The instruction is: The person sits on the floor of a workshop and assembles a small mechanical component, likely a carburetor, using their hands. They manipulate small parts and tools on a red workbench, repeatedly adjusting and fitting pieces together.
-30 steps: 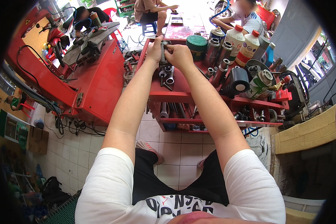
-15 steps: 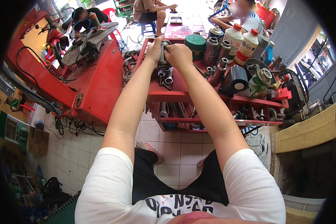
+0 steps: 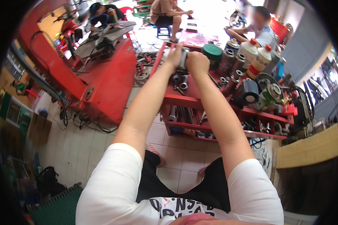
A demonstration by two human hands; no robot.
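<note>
A grey metal cylindrical part [image 3: 183, 61] stands upright between my two hands over the far left of the red tool cart [image 3: 180, 100]. My left hand [image 3: 175, 56] is wrapped along its left side, thumb pointing up. Against its right side is my right hand [image 3: 198, 63], closed like a fist; what its fingers grip is hidden. Just nearer to me on the cart top lies a wrench [image 3: 184, 82] among other steel tools. To the right of my right hand sits a tub with a green lid [image 3: 212, 51].
Metal cylinders [image 3: 226, 61], red-capped bottles [image 3: 263, 62], a spray can [image 3: 232, 45] and a black cylindrical thing [image 3: 248, 93] crowd the cart's right side. A red machine [image 3: 109, 86] stands at left. Several people sit beyond, one by a blue stool [image 3: 163, 31].
The whole view has shifted, so cart and hands appear further right and slightly lower. My hands stay on the metal part, with the right fist now lower against its side.
</note>
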